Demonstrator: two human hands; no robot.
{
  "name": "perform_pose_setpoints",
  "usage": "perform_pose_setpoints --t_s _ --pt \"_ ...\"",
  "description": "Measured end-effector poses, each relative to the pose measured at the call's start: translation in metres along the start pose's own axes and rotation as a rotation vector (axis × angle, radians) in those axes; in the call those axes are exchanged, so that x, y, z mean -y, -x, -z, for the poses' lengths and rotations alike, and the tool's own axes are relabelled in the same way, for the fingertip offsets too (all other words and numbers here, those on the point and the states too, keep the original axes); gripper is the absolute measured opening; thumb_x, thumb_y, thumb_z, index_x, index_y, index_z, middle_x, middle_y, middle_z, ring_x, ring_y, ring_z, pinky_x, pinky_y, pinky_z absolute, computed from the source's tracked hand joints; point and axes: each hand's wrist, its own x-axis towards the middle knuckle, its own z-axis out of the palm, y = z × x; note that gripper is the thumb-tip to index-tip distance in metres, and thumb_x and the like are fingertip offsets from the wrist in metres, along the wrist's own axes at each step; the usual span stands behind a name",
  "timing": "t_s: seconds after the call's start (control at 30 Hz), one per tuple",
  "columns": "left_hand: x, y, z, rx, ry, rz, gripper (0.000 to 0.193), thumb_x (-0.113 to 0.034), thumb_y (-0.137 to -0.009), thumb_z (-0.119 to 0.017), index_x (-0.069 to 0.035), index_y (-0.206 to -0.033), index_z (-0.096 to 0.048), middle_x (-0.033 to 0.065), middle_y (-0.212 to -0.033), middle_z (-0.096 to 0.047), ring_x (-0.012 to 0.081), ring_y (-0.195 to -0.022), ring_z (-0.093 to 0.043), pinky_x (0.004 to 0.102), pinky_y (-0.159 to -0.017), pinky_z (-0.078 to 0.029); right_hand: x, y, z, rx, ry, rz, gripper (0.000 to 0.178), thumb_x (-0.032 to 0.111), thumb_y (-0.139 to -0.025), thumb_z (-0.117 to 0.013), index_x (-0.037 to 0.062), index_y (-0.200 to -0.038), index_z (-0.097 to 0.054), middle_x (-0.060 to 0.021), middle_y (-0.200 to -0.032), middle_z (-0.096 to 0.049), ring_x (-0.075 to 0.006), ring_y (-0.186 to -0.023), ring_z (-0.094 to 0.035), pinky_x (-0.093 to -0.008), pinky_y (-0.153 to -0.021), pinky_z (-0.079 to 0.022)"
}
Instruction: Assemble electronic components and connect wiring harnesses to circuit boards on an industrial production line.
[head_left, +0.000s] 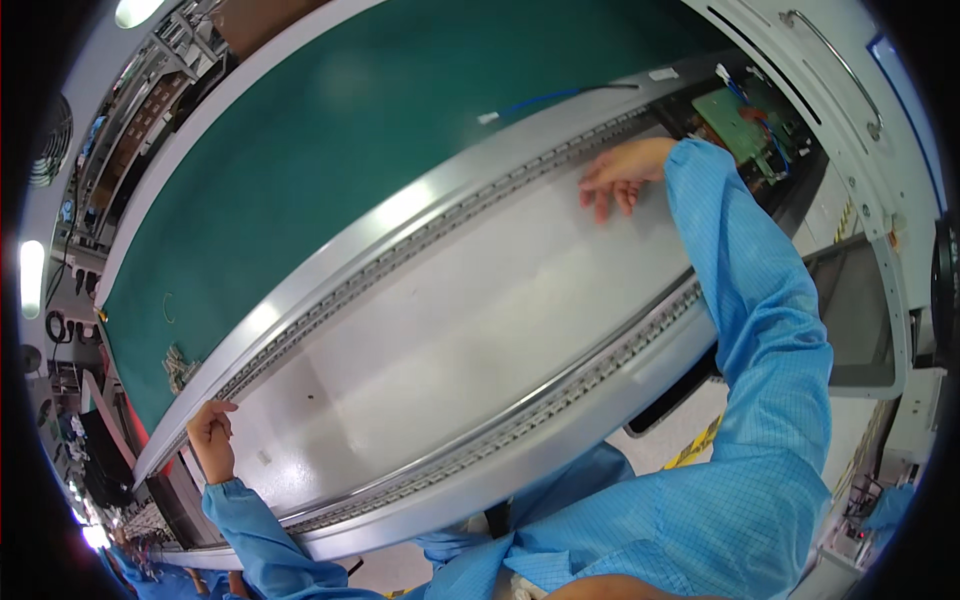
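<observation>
The left hand is at the left end of a pale conveyor track, fingers folded in and the index finger pointing along it; whether it pinches or touches anything, I cannot tell. The right hand hangs over the track's right end, fingers loosely spread and bent, with nothing seen in them; contact is unclear.

The track lies between the hands, its long axis slanting from lower left to upper right. The right hand reaches in over the track's bed, while the left is at its edge.

A chain rail borders the track's far side, another its near side. The right blue sleeve crosses the near rail's right end, hiding part of it.

Beyond the track's far side spreads a green desk, with a blue cable toward the right and small pale parts toward the left. Past the track's right end sits a green circuit board.
</observation>
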Motion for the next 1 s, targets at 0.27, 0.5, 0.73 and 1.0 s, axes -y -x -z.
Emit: perform_pose_setpoints --t_s 0.27,0.5,0.73,1.0 --pt "-0.052 -0.014 -0.051 0.039 -0.051 -0.017 0.032 0.011 -0.067 -0.045 0.000 -0.085 -0.069 0.0066 -0.062 -0.056 0.0113 -0.058 -0.049 0.0267 -0.055 -0.039 -0.048 0.017 0.064 0.060 -0.065 -0.112 0.036 0.033 -0.097 -0.054 0.0048 -0.119 -0.053 -0.0116 -0.106 -0.068 -0.0124 -0.064 -0.064 -0.0272 -0.062 -0.053" --pt "-0.121 -0.051 -0.119 0.222 -0.005 -0.308 0.036 0.008 -0.065 -0.054 -0.012 -0.092 -0.069 0.0136 -0.064 -0.057 0.0300 -0.059 -0.055 0.0400 -0.058 -0.043 -0.061 0.019 0.097 0.125 -0.031 -0.096 0.034 0.030 -0.093 -0.061 0.0037 -0.114 -0.055 -0.0142 -0.099 -0.070 -0.0184 -0.064 -0.067 -0.0312 -0.058 -0.056" --pt "-0.141 -0.077 -0.159 0.246 -0.060 -0.465 0.029 0.003 -0.072 -0.057 -0.016 -0.090 -0.070 0.0109 -0.067 -0.061 0.0310 -0.065 -0.060 0.0408 -0.059 -0.046 0.022 -0.027 0.023 0.225 0.261 -0.161 0.031 0.027 -0.094 -0.056 0.0004 -0.111 -0.056 -0.0157 -0.095 -0.071 -0.0221 -0.065 -0.069 -0.0306 -0.057 -0.055" --pt "-0.148 -0.091 -0.179 0.242 -0.035 -0.539 0.028 0.002 -0.071 -0.054 -0.015 -0.087 -0.070 0.0088 -0.068 -0.062 0.0291 -0.066 -0.061 0.0418 -0.060 -0.046 0.102 -0.055 -0.103 0.181 0.312 0.376 0.026 0.014 -0.094 -0.051 -0.0016 -0.113 -0.059 -0.0114 -0.087 -0.069 -0.0149 -0.066 -0.064 -0.0272 -0.061 -0.053"
